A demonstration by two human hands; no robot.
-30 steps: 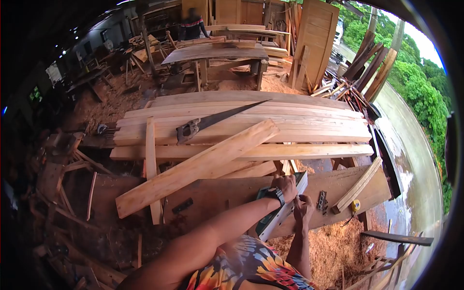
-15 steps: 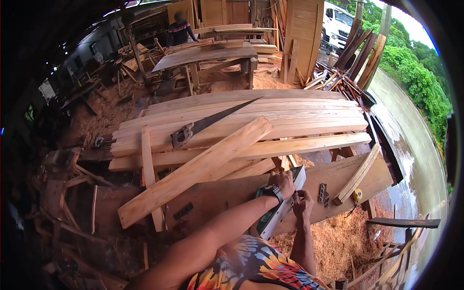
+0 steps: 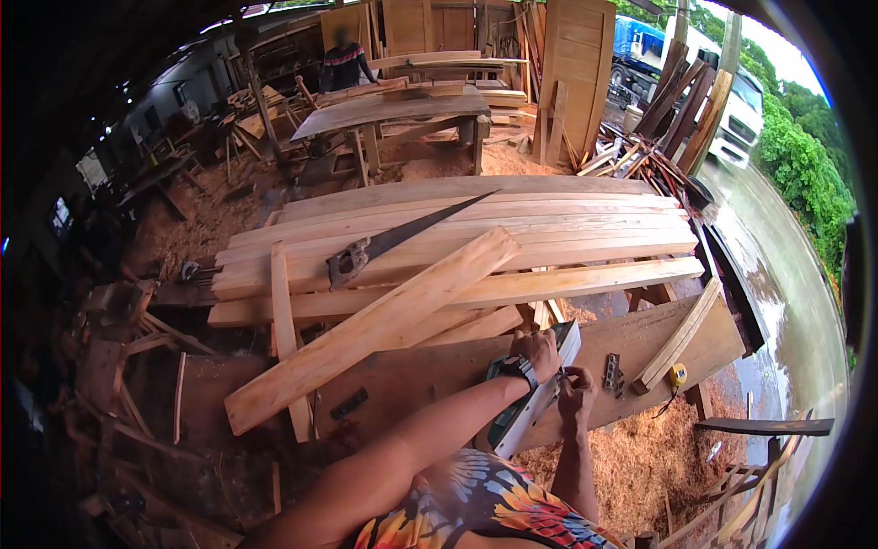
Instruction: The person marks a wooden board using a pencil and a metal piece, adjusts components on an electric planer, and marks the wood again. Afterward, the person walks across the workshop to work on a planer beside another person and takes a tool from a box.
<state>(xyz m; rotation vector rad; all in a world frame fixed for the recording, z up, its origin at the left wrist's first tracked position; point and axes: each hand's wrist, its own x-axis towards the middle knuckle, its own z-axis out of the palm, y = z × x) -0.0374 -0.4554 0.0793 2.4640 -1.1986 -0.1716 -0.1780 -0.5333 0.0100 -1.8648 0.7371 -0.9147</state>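
Note:
A green and grey power tool (image 3: pixel 523 407) lies tilted on its side on a wide brown board (image 3: pixel 448 363). My left hand (image 3: pixel 536 355), with a watch on the wrist, is closed over the tool's upper part. Just right of it, my right hand (image 3: pixel 577 395) pinches at the tool's flat face; whatever is between its fingers is too small to make out. Small dark metal parts (image 3: pixel 612 373) and a yellow tape measure (image 3: pixel 677 373) rest on the board to the right.
Pale planks (image 3: pixel 457 240) lie side by side beyond the board, with a handsaw (image 3: pixel 402 238) on top. A loose plank (image 3: pixel 375 329) crosses them diagonally. A person (image 3: pixel 346 64) stands behind a far table (image 3: pixel 393 112). Shavings (image 3: pixel 640 462) cover the ground at right.
The white truck on the road has moved right and toward the camera, showing a blue load behind. The view has shifted slightly. My hands stay at the tool with small finger movement.

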